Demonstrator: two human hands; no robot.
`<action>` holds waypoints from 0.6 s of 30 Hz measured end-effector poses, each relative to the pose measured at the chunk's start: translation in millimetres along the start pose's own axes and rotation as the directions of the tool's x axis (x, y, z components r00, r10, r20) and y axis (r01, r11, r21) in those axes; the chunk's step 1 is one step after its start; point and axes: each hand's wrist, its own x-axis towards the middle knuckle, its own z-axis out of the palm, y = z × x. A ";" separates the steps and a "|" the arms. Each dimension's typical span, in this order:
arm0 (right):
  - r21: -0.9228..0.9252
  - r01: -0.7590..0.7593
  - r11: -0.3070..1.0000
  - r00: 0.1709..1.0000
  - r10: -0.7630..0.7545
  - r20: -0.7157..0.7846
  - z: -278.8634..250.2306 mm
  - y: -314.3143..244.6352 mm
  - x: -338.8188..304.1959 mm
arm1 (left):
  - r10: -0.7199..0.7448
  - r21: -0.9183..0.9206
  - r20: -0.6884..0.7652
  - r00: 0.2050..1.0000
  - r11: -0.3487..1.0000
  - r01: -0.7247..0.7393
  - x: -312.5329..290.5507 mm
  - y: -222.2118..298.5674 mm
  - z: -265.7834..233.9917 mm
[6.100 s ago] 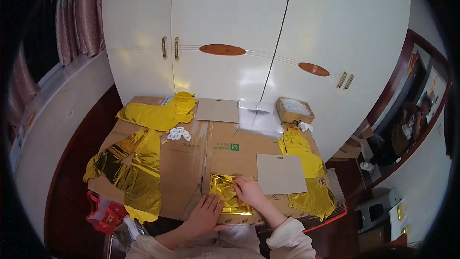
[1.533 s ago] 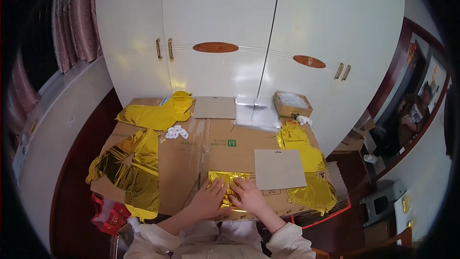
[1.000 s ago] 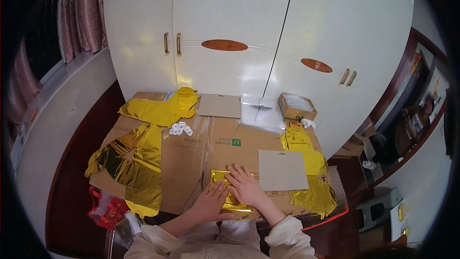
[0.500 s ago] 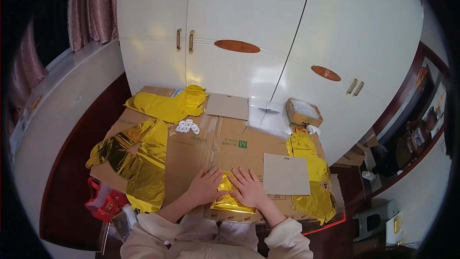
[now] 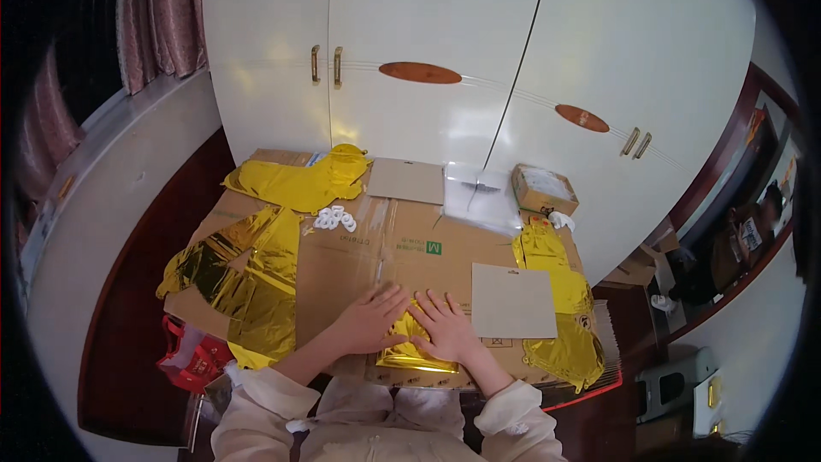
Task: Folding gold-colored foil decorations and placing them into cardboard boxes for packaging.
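Observation:
A folded gold foil balloon [image 5: 416, 361] lies as a flat rectangle at the near edge of the cardboard-covered table. My right hand [image 5: 445, 329] rests palm down on its right part, fingers spread. On the left side of the foil, my left hand [image 5: 373, 322] lies flat with its fingers stretched toward the far right. Neither hand grips anything, and together they cover much of the foil's upper part. A grey-beige card [image 5: 513, 304] with a small hanging slot lies just right of my right hand.
Unfolded gold foil balloons lie at the left [image 5: 265, 291], far left [image 5: 299, 186] and right [image 5: 556, 308]. White rings [image 5: 335, 219], another card [image 5: 406, 181], clear plastic sleeves [image 5: 481, 197] and a small box [image 5: 544, 189] sit along the back, before a white cabinet [image 5: 428, 0]. A red bag [image 5: 195, 357] hangs at the left.
My left hand has slid a little right and away from me across the foil. My right hand stays pressed on it. The whole view has shifted slightly.

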 end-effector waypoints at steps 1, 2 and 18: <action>-0.010 0.005 1.000 1.000 -0.004 0.005 -0.1 -0.5 1.1 | 0.057 -0.003 0.007 0.998 0.998 -0.057 -0.4 -0.2 7.8; -0.002 0.000 1.000 1.000 0.000 0.004 -1.1 -0.8 1.4 | 0.045 0.003 0.034 0.998 0.999 -0.046 -0.3 -3.2 13.9; 0.019 -0.043 0.999 0.999 0.042 0.022 -5.4 -20.6 -14.6 | 0.017 -0.117 -0.139 0.990 0.993 -0.033 -80.8 124.5 17.1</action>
